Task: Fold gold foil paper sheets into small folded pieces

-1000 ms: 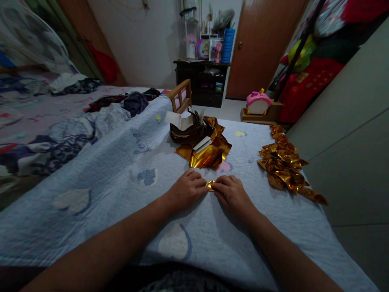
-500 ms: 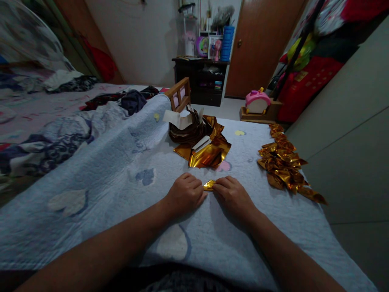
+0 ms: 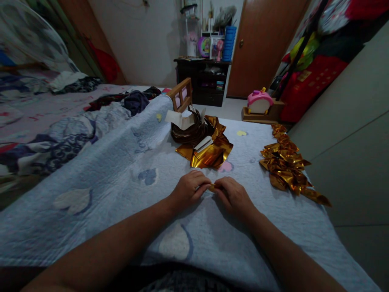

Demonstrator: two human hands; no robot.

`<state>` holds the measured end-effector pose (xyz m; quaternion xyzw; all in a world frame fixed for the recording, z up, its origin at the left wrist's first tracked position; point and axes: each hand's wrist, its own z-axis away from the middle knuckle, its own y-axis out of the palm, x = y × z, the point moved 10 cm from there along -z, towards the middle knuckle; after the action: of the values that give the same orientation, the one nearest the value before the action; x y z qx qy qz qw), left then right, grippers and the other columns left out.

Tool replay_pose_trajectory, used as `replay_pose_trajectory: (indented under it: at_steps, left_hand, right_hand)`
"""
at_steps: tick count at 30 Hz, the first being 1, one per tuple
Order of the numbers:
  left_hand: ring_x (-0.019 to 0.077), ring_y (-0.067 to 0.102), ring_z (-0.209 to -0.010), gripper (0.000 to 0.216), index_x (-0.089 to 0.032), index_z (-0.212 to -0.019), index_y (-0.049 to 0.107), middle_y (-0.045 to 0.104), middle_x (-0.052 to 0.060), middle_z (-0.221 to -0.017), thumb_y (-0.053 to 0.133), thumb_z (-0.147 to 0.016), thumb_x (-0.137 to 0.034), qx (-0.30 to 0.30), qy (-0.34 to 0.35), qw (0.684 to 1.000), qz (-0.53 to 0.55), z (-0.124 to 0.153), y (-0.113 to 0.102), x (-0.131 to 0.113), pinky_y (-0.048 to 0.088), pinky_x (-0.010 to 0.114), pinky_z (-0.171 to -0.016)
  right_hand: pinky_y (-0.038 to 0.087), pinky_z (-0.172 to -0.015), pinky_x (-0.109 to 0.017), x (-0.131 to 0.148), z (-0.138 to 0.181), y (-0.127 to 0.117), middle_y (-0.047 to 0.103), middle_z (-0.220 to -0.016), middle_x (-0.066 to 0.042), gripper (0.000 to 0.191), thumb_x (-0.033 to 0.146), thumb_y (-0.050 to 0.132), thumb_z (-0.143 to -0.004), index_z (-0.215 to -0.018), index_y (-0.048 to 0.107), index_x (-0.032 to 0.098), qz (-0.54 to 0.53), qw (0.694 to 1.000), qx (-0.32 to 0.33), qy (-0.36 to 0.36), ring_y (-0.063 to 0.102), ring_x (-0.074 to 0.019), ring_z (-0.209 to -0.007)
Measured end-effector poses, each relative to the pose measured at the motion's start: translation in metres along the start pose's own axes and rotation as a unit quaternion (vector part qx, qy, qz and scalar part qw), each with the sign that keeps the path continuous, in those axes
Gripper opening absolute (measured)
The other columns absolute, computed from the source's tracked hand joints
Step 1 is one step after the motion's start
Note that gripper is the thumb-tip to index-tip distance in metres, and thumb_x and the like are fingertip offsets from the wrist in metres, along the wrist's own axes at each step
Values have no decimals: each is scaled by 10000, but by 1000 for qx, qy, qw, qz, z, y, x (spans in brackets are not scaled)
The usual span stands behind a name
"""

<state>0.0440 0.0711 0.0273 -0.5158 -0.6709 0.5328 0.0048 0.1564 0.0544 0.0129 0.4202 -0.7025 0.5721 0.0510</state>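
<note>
Between my two hands is a small folded piece of gold foil paper (image 3: 212,187), mostly covered by my fingers. My left hand (image 3: 192,187) pinches its left end, thumb along the near side. On the other end, my right hand (image 3: 232,194) closes its thumb and fingertips. Both hands rest low over the light blue quilt (image 3: 127,227). Just beyond them lie loose gold foil sheets (image 3: 212,154), with a curled stack of brown-edged papers (image 3: 189,132) behind. Off to the right, several folded gold foil pieces (image 3: 285,162) lie in a long heap.
A wooden bed rail (image 3: 181,95) stands behind the paper stack. At the back are a dark cabinet (image 3: 202,87) and a brown door (image 3: 252,48). A pink and white toy (image 3: 260,101) sits beyond the bed's far edge. Crumpled clothes (image 3: 135,103) lie at left.
My left hand has moved slightly right and rolled, its thumb now showing along the foil. Less of the gold piece shows between my fingers. The whole view has shifted a little.
</note>
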Motion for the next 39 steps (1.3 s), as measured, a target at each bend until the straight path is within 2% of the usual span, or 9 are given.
replay_pose_trajectory:
  at_steps: [8, 13, 18, 27, 30, 33, 35, 36, 39]
  left_hand:
    - [161, 625, -791, 119, -175, -941, 731, 687, 32, -826, 644, -909, -250, 38, -66, 989, 124, 0, 5, 8, 473, 272, -744]
    - [142, 620, -738, 166, -155, -866, 749, 685, 32, -771, 616, -914, -242, 43, -88, 982, 165, -2, 8, 11, 447, 247, -706]
    - [126, 595, -664, 245, -140, -775, 736, 660, 24, -702, 591, -919, -274, 52, -130, 967, 213, -1, 10, 19, 424, 233, -647]
    - [123, 544, -624, 322, -138, -669, 673, 616, 14, -650, 593, -885, -363, 56, -199, 941, 266, 4, 13, 36, 391, 234, -612]
    - [114, 498, -595, 329, -141, -657, 657, 569, -2, -612, 596, -873, -382, 56, -214, 935, 276, 4, 14, 39, 366, 233, -592]
    - [109, 470, -584, 334, -143, -662, 645, 535, -13, -601, 606, -862, -407, 52, -231, 927, 291, 5, 15, 42, 346, 229, -573]
    - [106, 459, -582, 350, -141, -666, 641, 527, -16, -607, 619, -855, -434, 55, -239, 920, 305, 5, 18, 44, 336, 227, -562]
    - [105, 454, -579, 360, -139, -666, 641, 525, -15, -610, 624, -852, -447, 57, -242, 917, 312, 5, 19, 45, 333, 226, -557]
    - [106, 464, -585, 355, -131, -684, 661, 545, -7, -625, 643, -848, -446, 61, -243, 911, 327, 5, 23, 45, 343, 227, -560]
  right_hand:
    - [494, -716, -285, -13, -1, -3, 739, -843, -33, 148, 195, 538, -946, -910, 681, 199, -130, 989, -8, 64, 678, -175, -772]
    - [486, -685, -268, -12, -1, -2, 751, -796, -33, 175, 238, 566, -945, -878, 720, 193, -158, 986, -6, 55, 676, -163, -717]
    - [476, -655, -261, -16, -2, -1, 760, -764, -28, 234, 291, 554, -950, -856, 749, 202, -200, 977, 9, 79, 674, -158, -679]
    - [367, -548, -255, -32, 2, -12, 608, -562, 6, 355, 340, 514, -938, -658, 665, 183, -204, 968, 31, 141, 511, -121, -527]
    - [358, -543, -258, -43, 5, -16, 565, -555, 10, 373, 370, 515, -940, -632, 620, 188, -227, 959, 10, 172, 479, -120, -529]
    - [362, -534, -248, -53, 7, -18, 580, -646, 11, 285, 406, 560, -925, -756, 633, 188, -299, 934, -25, 196, 472, -113, -552]
    - [385, -542, -240, -51, 7, -13, 612, -758, 6, 226, 414, 626, -889, -941, 644, 196, -373, 908, -27, 189, 501, -114, -591]
    - [400, -552, -239, -48, 6, -10, 619, -801, 4, 256, 410, 663, -865, -1012, 632, 202, -403, 897, -21, 182, 521, -118, -617]
    - [419, -576, -242, -41, 5, 0, 620, -807, 2, 253, 370, 720, -824, -995, 637, 202, -427, 888, 6, 173, 544, -125, -655]
